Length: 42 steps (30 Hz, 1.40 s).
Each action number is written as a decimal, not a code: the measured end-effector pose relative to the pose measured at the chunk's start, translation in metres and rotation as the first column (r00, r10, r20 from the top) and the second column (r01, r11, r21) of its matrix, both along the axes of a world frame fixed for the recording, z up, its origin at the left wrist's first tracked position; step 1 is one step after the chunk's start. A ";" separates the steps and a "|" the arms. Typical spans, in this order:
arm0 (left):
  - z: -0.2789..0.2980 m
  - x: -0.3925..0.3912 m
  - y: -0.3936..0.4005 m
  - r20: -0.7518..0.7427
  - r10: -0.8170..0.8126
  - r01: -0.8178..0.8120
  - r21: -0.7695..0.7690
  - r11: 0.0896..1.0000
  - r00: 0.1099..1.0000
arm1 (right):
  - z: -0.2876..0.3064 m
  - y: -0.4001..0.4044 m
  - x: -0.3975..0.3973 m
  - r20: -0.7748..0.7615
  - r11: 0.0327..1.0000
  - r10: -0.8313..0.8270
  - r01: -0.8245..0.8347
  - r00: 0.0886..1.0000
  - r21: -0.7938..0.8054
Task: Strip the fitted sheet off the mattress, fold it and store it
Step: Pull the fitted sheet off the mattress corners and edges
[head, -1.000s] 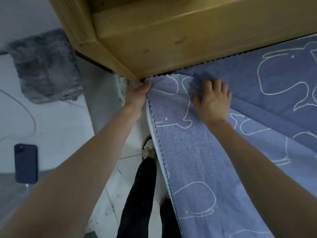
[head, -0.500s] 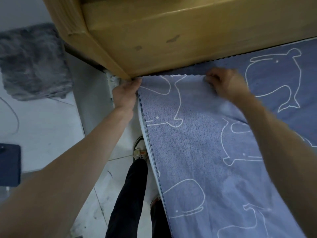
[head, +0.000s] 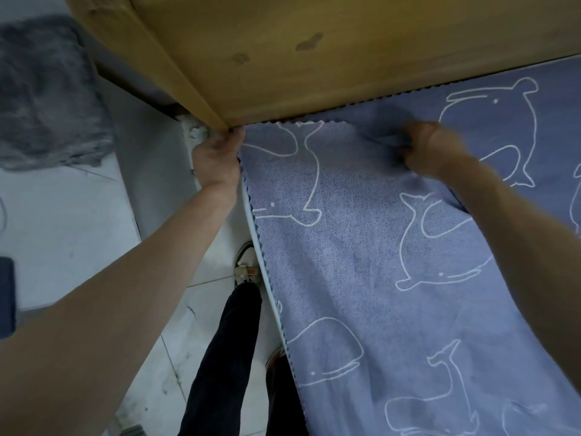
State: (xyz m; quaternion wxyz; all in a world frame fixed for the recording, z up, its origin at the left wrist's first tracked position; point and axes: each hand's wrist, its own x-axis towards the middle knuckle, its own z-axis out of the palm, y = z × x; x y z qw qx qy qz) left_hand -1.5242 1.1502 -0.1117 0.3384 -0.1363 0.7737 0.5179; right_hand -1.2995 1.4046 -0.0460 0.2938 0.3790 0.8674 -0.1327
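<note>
Far left: grey shaggy rug (head: 47, 92) on pale floor tiles (head: 72, 221), dark flat object (head: 6, 294) cut off by the frame edge. Further right, one dark trouser leg (head: 229, 357) ending in a worn sneaker (head: 246, 265). Overhead, slanting wooden headboard (head: 314, 51) (two dark knots in the grain).

Left hand (head: 217, 158) at the mattress corner, fingers curled shut on the scalloped corner of the blue whale-print sheet (head: 345, 247), right under the headboard's lower edge. Sheet spread flat over the mattress, white mattress edge (head: 267, 284) showing beside it. Right hand (head: 434, 149), blurred, fingers closed and pinching a bunched ridge of the sheet's top edge.
</note>
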 end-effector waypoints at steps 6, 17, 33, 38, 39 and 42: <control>-0.006 0.001 0.001 -0.034 -0.018 0.018 0.005 1.000 0.999 | 0.004 0.002 0.001 -0.368 0.888 -0.239 0.355 0.899 0.292; -0.009 0.001 0.003 -0.142 -0.175 0.152 -0.158 0.976 0.974 | -0.003 0.016 -0.007 -0.332 0.809 -0.540 0.586 0.773 0.048; -0.013 -0.003 0.001 -0.187 -0.225 0.165 -0.292 0.942 0.956 | 0.020 0.082 0.020 0.138 0.957 -0.116 0.148 0.984 -0.250; -0.018 -0.004 -0.001 -0.169 -0.222 0.175 -0.254 0.951 0.960 | 0.013 0.071 0.029 0.056 0.931 -0.324 0.329 0.944 -0.159; -0.018 -0.005 -0.002 -0.167 -0.210 0.167 -0.237 0.957 0.963 | 0.013 0.069 0.034 0.045 0.916 -0.362 0.364 0.931 -0.167; -0.022 -0.005 -0.003 -0.183 -0.234 0.183 -0.257 0.949 0.955 | 0.017 0.065 0.053 0.059 0.921 -0.360 0.365 0.931 -0.136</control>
